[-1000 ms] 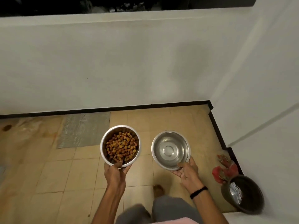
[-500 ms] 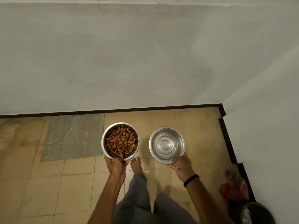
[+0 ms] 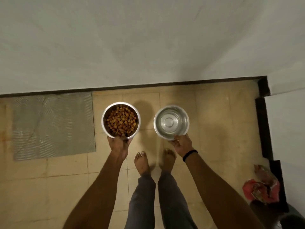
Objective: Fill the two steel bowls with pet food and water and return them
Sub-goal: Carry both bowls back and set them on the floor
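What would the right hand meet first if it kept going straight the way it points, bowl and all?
The right hand points toward the wall. Ahead of its water bowl lies only bare floor, so the wall's dark skirting probably comes first; height is unclear.

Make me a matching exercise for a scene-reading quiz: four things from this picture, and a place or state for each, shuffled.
Things:
1. left hand
2. right hand
3. grey mat
4. red bag

States:
A. lies flat along the wall
B. grips the kibble bowl
C. crumpled at the right wall
D. grips the water bowl

Pairs: 1-B, 2-D, 3-A, 4-C
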